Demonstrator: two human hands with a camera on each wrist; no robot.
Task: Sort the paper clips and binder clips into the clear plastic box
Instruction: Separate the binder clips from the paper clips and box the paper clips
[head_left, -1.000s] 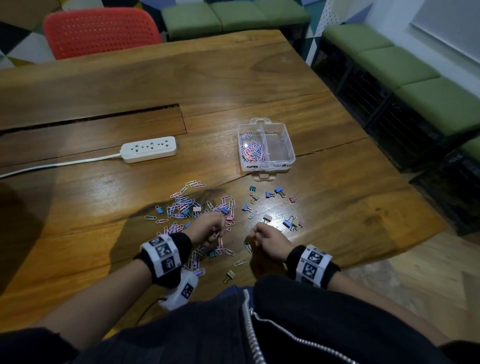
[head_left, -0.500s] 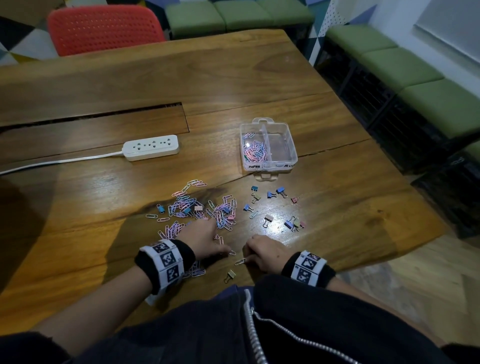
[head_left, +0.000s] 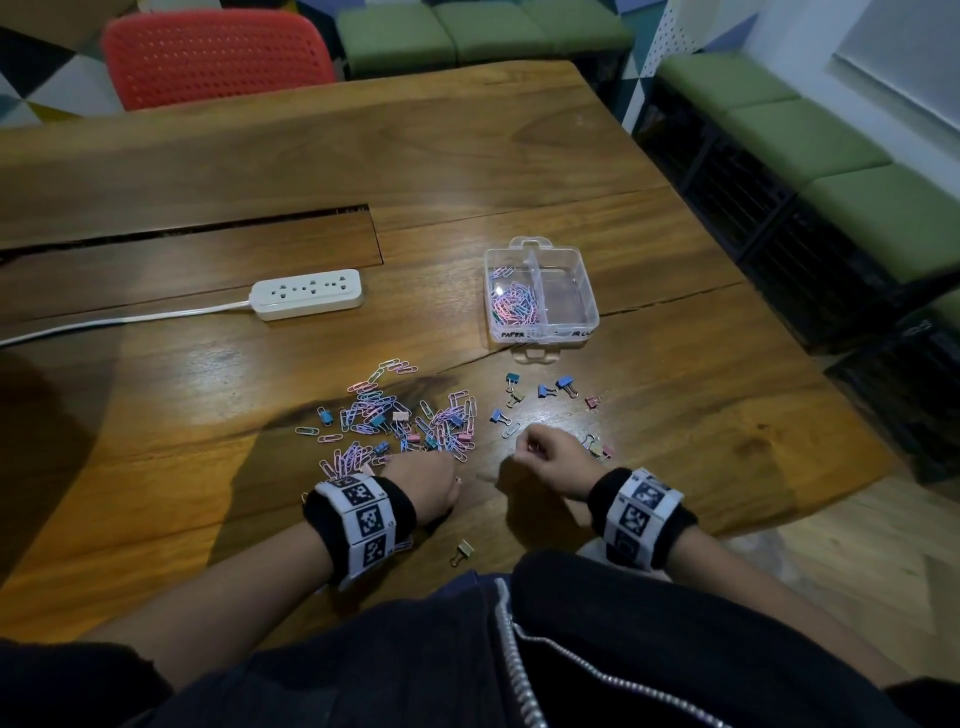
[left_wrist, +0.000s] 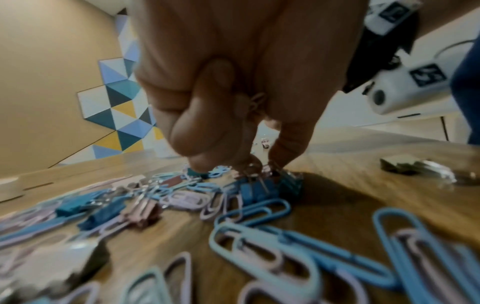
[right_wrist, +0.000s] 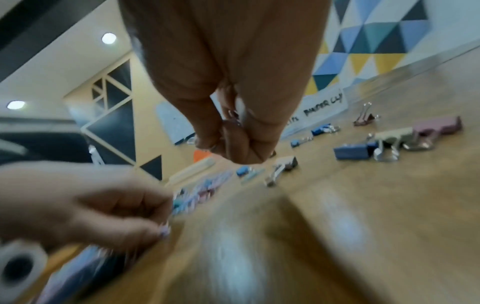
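Right hand (head_left: 548, 460) has lifted, pinching something small; left hand (head_left: 423, 480) pinches binder clip (left_wrist: 255, 188)

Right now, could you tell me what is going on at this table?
A person is sorting clips into a clear plastic box. Its left compartment holds paper clips; the right one looks empty. Most loose paper clips and binder clips lie on the wooden table. The left hand is down in the pile, fingertips on a blue binder clip, with some clips in its palm. The right hand is curled round small clips, just above the table.
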